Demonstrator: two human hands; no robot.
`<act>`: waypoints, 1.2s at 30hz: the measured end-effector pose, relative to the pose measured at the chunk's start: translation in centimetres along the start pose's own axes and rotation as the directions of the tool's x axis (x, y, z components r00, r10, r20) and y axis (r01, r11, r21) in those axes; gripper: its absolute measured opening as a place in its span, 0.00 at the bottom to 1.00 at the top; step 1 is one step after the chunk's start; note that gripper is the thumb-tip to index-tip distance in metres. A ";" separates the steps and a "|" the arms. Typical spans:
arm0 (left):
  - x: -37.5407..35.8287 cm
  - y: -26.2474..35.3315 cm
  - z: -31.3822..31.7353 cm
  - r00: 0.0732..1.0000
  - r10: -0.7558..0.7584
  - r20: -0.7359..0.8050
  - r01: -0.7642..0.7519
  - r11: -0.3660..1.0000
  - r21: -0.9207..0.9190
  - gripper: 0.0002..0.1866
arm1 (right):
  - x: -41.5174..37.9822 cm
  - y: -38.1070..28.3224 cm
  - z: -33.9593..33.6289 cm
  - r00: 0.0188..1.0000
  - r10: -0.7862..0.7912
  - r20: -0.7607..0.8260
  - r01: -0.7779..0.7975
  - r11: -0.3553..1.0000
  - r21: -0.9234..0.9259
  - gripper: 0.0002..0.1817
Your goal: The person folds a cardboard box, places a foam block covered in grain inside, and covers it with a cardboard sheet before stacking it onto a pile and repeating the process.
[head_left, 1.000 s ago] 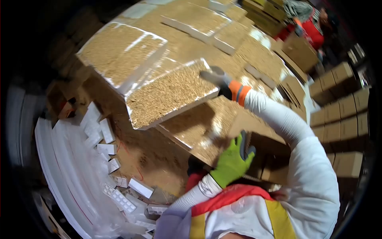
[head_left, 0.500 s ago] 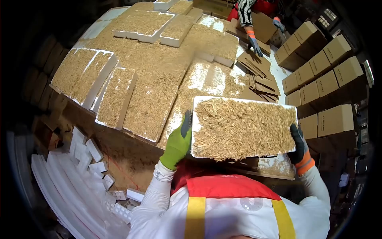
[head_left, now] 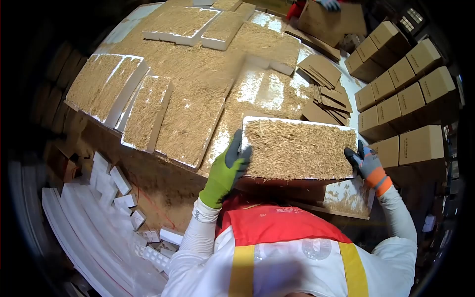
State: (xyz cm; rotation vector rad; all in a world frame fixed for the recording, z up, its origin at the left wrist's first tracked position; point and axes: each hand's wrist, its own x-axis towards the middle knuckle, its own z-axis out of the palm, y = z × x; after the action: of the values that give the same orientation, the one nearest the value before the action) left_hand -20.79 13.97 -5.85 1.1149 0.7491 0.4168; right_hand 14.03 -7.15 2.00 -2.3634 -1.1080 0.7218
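Observation:
A white foam tray (head_left: 297,148) heaped with pale golden, husk-like material is held level in front of my chest, over the near edge of the work table (head_left: 341,195). My left hand (head_left: 225,166), in a green glove with a dark palm, grips the tray's left end. At the opposite end, my right hand (head_left: 367,166), in a grey glove with an orange cuff, has its fingers curled over the rim. Beneath the tray a reddish-brown surface shows; what it belongs to cannot be made out.
More filled trays (head_left: 104,86) stand on the husk-strewn table. Flat cardboard pieces (head_left: 321,69) lie beyond my tray. Across the table, a co-worker's gloved hand (head_left: 329,5) holds a cardboard sheet (head_left: 331,22). Cartons (head_left: 420,143) line the right; white foam pieces (head_left: 101,183) lie lower left.
The tray's right end has shifted left and its near edge has risen in view. My right hand's fingers now curl over the rim. The co-worker's reaching arm has withdrawn, and a cardboard sheet is raised.

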 end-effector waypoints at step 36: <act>4.0 -13.4 -28.6 0.170 0.274 -0.947 -0.075 0.961 0.265 0.36 | 37.0 -39.1 41.5 0.765 -0.513 0.390 0.520 0.849 0.097 0.50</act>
State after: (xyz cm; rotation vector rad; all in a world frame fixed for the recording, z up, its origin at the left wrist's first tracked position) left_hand -39.47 29.76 -26.22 0.9765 1.8630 1.4101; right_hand -13.59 51.81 -17.69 -1.8020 -1.8493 1.0062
